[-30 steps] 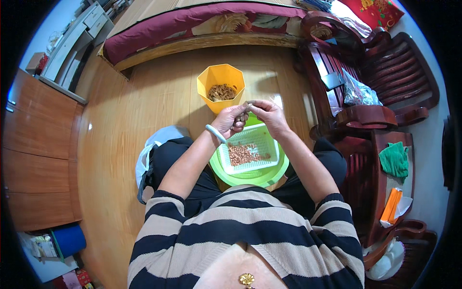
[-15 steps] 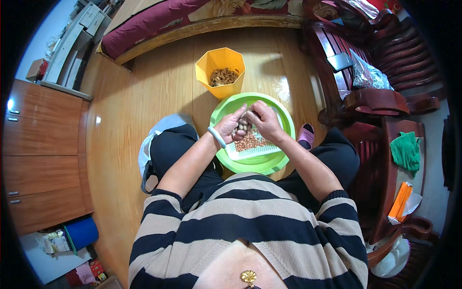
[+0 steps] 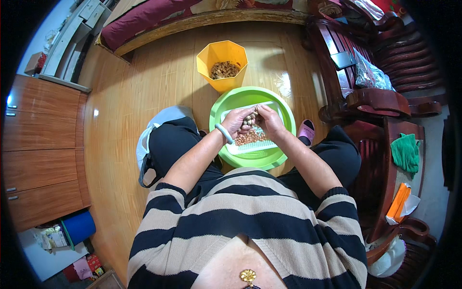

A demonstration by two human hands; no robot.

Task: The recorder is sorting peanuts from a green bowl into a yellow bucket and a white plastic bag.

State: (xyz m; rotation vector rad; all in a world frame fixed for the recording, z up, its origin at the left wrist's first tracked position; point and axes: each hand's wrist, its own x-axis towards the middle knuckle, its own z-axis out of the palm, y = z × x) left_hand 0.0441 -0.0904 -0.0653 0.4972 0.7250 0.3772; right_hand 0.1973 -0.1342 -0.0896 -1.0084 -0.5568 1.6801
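1. Two hands, bare, held close together above the basket; the fingertips appear to meet at the nuts, though whether they touch one another I cannot tell.
2. Left hand (image 3: pixel 235 121): fingers curled in a cup around a small handful of nuts.
3. Right hand (image 3: pixel 271 121): fingers bent in at the outer edge of that handful; whether one nut is pinched there, I cannot tell.
4. Nuts (image 3: pixel 249 120): brownish, lodged in the left palm between the hands; left hand bears them, right hand lies just to their right. Long axis of any single nut: too small to tell.
5. Basket (image 3: pixel 237 149): white, pierced, below the hands, partly hidden by them.
6. Kernels (image 3: pixel 246 137): reddish, loose in the basket, lower and nearer the body than the nuts.
7. Basin (image 3: pixel 256 162): green, round, between the legs, with the basket in it.
8. Bin (image 3: pixel 230 85): yellow, faceted, on the floor (image 3: pixel 120 130) beyond the basin, ahead and a little left of the hands; left hand is the nearer.
9. Shells (image 3: pixel 224 70): brown, heaped inside the bin.
10. Bracelet (image 3: pixel 224 133): pale, on the left wrist.
11. Bag (image 3: pixel 169 114): pale, beside the left leg.
12. Slipper (image 3: pixel 306 130): pink, right of the basin.
13. Cloth (image 3: pixel 405 153): green, crumpled, on the surface (image 3: pixel 407 178) at far right.
14. Pack (image 3: pixel 399 203): orange, near the cloth.
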